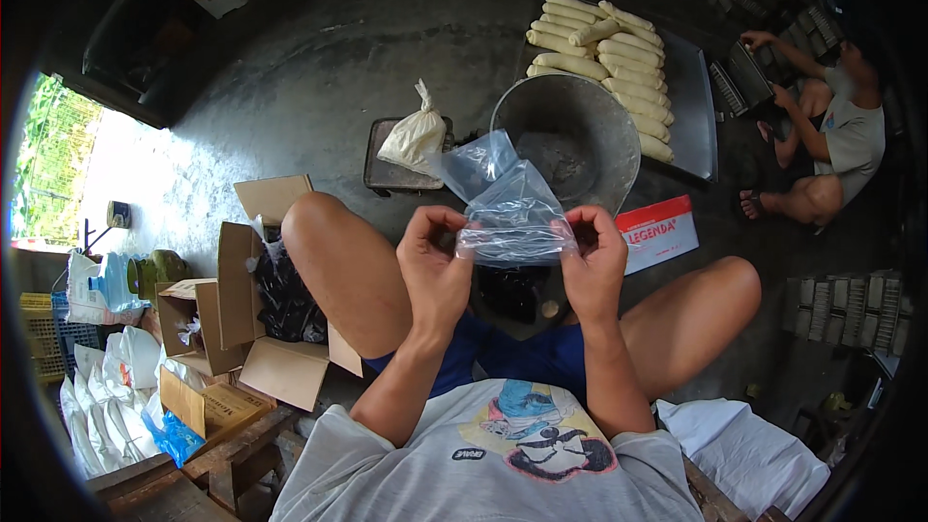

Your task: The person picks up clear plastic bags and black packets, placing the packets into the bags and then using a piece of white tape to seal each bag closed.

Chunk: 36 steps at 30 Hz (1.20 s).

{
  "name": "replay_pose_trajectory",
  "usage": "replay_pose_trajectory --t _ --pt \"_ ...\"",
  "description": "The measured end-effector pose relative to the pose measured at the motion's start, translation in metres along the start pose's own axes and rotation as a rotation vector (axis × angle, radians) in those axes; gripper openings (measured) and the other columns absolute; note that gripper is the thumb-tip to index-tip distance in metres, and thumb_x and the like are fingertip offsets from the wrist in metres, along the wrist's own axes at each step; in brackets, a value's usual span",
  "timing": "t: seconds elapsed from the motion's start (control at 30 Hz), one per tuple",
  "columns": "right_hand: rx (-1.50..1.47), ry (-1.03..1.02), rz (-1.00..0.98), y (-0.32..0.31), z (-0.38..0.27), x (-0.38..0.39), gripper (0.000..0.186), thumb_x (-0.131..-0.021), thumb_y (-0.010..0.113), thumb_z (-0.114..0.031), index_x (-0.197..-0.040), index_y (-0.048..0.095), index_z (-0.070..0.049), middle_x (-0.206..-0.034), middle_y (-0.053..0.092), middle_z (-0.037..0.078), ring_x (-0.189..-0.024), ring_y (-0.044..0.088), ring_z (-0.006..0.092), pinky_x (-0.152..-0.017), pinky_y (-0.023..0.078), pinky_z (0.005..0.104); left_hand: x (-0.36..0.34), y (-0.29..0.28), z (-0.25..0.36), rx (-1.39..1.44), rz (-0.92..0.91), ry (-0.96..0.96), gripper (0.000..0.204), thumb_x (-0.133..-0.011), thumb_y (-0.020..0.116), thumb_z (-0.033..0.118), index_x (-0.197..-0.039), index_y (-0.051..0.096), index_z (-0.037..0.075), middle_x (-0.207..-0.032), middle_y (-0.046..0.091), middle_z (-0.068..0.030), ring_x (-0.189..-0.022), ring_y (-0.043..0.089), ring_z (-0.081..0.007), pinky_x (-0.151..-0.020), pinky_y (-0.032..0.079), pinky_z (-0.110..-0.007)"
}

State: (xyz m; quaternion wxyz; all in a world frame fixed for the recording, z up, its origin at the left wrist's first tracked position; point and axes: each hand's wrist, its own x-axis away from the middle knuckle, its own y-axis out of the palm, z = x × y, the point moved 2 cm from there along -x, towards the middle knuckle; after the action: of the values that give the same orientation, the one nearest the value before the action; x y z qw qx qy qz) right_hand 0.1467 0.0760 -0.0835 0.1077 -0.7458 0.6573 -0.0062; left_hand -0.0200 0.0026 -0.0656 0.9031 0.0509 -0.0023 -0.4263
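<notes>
**Clear plastic bag (520, 208), in hand, no contents visible**

Location: raised above the floor, between the person's knees, on the near side of a round metal basin (570, 101).

Held by: left hand (432, 256) and right hand (597, 256), one at each side of the near end. Fingers of both narrow, thumbs pinching the film.

Condition: near end gathered in crosswise pleats; far part loose and creased.

Progress, as judged: bag taken up and gripped at both sides; filling and closing not yet done. One knotted bag (414, 143) with pale contents sits on a dark tray (379, 172), neck upward. Pale rolls (633, 68) lie stacked on a metal sheet (694, 101), outside any bag.

Orientation: long axis runs from the hands away from the person, slanting left; far end flops left toward the knotted bag. Pleats lie across this axis, left to right. Which end is the mouth: cannot tell.
</notes>
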Motion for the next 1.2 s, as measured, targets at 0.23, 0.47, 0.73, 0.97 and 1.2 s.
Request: replay_pose_trajectory --t 0.23,0.47,0.73,0.97,1.2 --pt "-0.644 0.462 -0.221 -0.014 -0.019 0.009 0.007 -0.090 0.065 -0.003 -0.089 0.062 0.003 -0.083 0.068 0.006 -0.074 0.065 0.0121 -0.069 0.052 0.0253 0.014 0.000 0.015 0.728 -0.288 -0.527 0.011 -0.093 0.062 0.011 -0.096 0.057 0.001 -0.081 0.060 -0.0032 -0.062 0.054 -0.0099 -0.055 0.043 -0.024" --pt "-1.181 0.151 -0.885 -0.024 -0.031 0.025 0.025 -0.095 0.062 -0.023 -0.087 0.065 0.001 -0.080 0.066 0.007 -0.064 0.058 0.0107 -0.066 0.048 0.0287 -0.001 -0.010 0.062 0.575 -1.171 -0.189 0.049 -0.097 0.053 0.022 -0.053 0.047 0.001 -0.046 0.042 -0.0042 -0.040 0.038 -0.0145 -0.045 0.029 -0.032" --pt "-0.259 -0.021 -0.239 -0.019 -0.067 0.012 0.055 -0.062 0.091 -0.017 -0.104 0.058 -0.004 -0.093 0.058 0.002 -0.077 0.056 0.0101 -0.068 0.045 0.0249 0.003 -0.012 0.055 0.380 -0.695 -0.085 0.057 -0.061 0.093 0.015 -0.105 0.060 -0.002 -0.099 0.067 -0.0054 -0.088 0.061 -0.0104 -0.080 0.046 -0.025" --pt "0.307 -0.348 0.136 0.004 -0.046 0.007 0.028 -0.079 0.066 0.008 -0.104 0.054 0.000 -0.095 0.057 0.014 -0.082 0.060 0.0273 -0.068 0.049 0.0325 -0.018 0.014 0.022 0.133 0.145 0.287 0.036 -0.077 0.074 -0.002 -0.101 0.047 0.003 -0.097 0.050 -0.0040 -0.083 0.052 -0.0084 -0.070 0.046 -0.022" --pt "0.340 -0.235 0.208 0.001 -0.041 -0.027 0.022 -0.075 0.064 0.010 -0.091 0.054 0.000 -0.086 0.054 0.013 -0.076 0.058 0.0283 -0.065 0.048 0.0365 -0.029 0.005 -0.003 -0.235 0.073 0.157 0.032 -0.078 0.069 -0.008 -0.100 0.048 0.003 -0.092 0.051 -0.0032 -0.080 0.050 -0.0077 -0.071 0.043 -0.019"
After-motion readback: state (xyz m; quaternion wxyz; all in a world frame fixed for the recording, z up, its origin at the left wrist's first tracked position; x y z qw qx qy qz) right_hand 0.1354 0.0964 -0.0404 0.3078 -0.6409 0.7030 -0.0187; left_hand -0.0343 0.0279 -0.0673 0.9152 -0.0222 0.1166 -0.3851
